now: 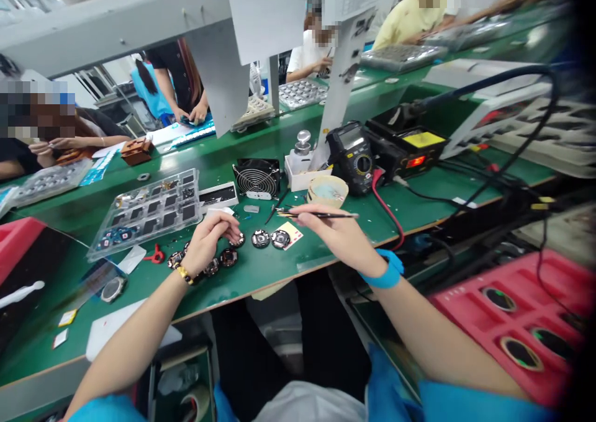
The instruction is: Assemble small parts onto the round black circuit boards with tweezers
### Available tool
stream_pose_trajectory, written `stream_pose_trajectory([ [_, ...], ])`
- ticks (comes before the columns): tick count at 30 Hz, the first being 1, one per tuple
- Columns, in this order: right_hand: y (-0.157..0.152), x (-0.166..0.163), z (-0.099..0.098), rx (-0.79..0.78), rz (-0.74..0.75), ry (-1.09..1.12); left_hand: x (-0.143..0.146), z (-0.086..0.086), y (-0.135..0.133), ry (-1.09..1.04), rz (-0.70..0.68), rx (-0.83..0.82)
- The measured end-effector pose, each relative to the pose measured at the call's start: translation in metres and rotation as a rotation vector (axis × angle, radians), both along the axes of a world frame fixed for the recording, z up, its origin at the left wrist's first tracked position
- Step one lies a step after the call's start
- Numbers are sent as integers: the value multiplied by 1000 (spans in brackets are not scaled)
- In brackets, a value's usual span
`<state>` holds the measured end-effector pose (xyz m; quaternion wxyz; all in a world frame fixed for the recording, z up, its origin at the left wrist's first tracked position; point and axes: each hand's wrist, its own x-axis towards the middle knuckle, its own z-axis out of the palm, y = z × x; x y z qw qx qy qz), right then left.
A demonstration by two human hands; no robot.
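While my right hand (331, 231) holds a slim black tool (347, 215), my left hand (210, 242) curls over round dark circuit modules (228, 258), grip unclear; two modules (261, 239) lie apart, possibly finished.

A black fan (257, 177) stands on the green surface (251, 276) near a metal-topped bottle (302, 148); a multimeter (356, 158) sits beside a black box (397, 153) with a lit red display (416, 161).
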<state>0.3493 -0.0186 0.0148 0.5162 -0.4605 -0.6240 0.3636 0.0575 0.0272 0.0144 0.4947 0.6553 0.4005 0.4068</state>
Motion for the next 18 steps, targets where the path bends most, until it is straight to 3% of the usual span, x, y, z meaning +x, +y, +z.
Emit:
stream_pose_trajectory([
  [4, -23, 13, -31, -15, -55, 20, 10, 1, 6, 184, -5, 77],
  [10, -23, 12, -47, 152, 11, -81, 46, 3, 3, 611, -197, 391],
  [13, -19, 10, -53, 154, 42, -123, 64, -7, 0, 730, -231, 503],
  [18, -18, 7, -61, 138, 51, -193, 71, -29, -3, 715, -170, 502],
])
